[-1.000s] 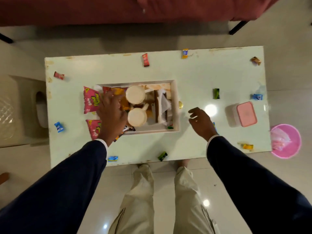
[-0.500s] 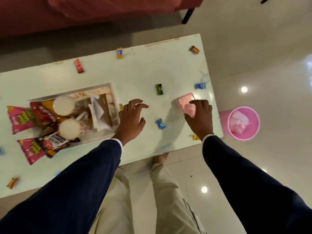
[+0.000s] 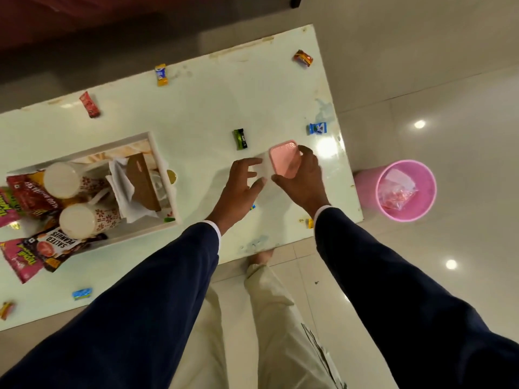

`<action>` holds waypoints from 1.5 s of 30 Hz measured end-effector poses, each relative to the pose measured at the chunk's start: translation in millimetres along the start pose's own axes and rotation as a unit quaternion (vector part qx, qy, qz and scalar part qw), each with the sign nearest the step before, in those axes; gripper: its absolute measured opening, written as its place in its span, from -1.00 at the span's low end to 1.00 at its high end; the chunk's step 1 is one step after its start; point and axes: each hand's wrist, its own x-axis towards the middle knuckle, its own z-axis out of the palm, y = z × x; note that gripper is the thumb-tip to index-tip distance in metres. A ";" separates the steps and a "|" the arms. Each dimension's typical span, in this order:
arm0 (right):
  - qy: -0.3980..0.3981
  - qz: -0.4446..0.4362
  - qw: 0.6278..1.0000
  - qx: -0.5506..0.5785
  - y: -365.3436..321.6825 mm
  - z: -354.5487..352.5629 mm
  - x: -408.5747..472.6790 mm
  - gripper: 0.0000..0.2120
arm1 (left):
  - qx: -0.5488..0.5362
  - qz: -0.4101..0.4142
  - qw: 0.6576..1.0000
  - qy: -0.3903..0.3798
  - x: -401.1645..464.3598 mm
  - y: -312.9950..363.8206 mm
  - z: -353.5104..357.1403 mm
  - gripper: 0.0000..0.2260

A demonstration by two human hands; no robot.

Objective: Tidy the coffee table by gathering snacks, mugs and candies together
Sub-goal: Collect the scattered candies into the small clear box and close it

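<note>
A small white container with a pink lid point(image 3: 283, 159) is held tilted just above the pale coffee table point(image 3: 196, 108) near its right end. My right hand point(image 3: 302, 179) grips the lid end; my left hand point(image 3: 241, 188) clasps the white body. Two cream mugs point(image 3: 60, 180) point(image 3: 77, 220) stand in the table's sunken tray point(image 3: 157, 153) at the left, with a red snack packet point(image 3: 29, 192), a salted-peanuts packet point(image 3: 60, 244) and a pink packet point(image 3: 22, 262) beside them. Candies lie scattered: green point(image 3: 240, 138), blue point(image 3: 317, 128), orange-red point(image 3: 303, 57), yellow point(image 3: 161, 74), red point(image 3: 90, 104).
A brown tissue box point(image 3: 141, 183) sits in the tray. More candies lie near the front edge: blue point(image 3: 82, 293), yellow point(image 3: 309, 223). A pink bin point(image 3: 404, 189) stands on the floor right of the table. A red sofa point(image 3: 70, 12) runs behind it.
My right hand has closed on the pink-lidded container and tilted it up. My left hand has moved right from the tray's edge onto the container's body. The view has shifted right.
</note>
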 end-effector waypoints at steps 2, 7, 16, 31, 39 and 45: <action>-0.079 0.020 0.980 0.184 -12.0 -6.7 -14.4 -0.17 | -0.113 -0.064 0.991 0.027 -2.9 8.1 2.5 -0.52; -0.140 0.031 0.942 0.303 -26.1 -7.5 -55.7 -0.31 | -0.246 -0.117 0.960 0.057 -14.8 21.9 9.2 -0.53; -0.166 0.059 0.902 0.393 -11.7 -15.2 -66.9 -0.63 | -0.233 -0.127 0.963 0.052 -21.9 15.2 6.6 -0.51; -0.001 0.251 0.959 0.135 58.7 -24.5 3.2 -0.49 | -0.439 -0.170 0.882 -0.003 -8.3 -3.5 -12.4 -0.50; -0.107 0.064 0.956 0.264 9.1 -4.6 -53.1 -0.54 | -0.417 -0.207 0.885 -0.012 -2.2 -9.3 8.0 -0.49; -0.035 0.064 0.984 0.160 -4.3 27.9 -26.2 -0.53 | -0.146 -0.214 0.956 0.135 9.1 -9.5 8.8 -0.75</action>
